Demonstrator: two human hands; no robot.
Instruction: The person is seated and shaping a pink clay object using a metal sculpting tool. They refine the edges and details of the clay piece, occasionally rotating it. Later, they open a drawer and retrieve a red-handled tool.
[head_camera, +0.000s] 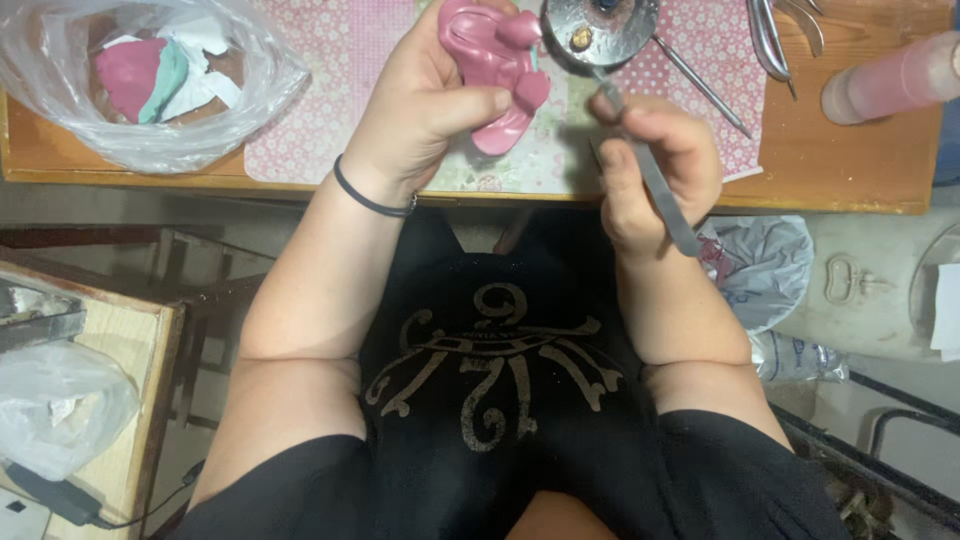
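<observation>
A: How many pink wax pieces are there?

B: 1 in hand. The left hand (425, 105) has its fingers clamped around a pink wax model (495, 70), thumb pressed across its lower lobe, held above the near edge of the bench (860, 170).

A: And the other hand?

B: The right hand (655, 165), just right of the pink wax model, has its fingers closed on 1 flat metal spatula (655, 185). The blade tip points up toward the model; the handle runs down past the wrist.

A: What else is near the model?

B: 1 round metal dish (600, 28) sits just above and to the right of it. 1 thin metal probe (705, 88) lies further right on the patterned pink mat (320, 90), and a pair of metal pliers (775, 35) beyond that.

A: Any packages?

B: 1 clear plastic bag (150, 80) well left of the model, holding pink, green and white scraps. 1 pink cylindrical bottle (890, 80) lies far right on its side. 1 black band (370, 198) circles the left wrist below the model.
</observation>
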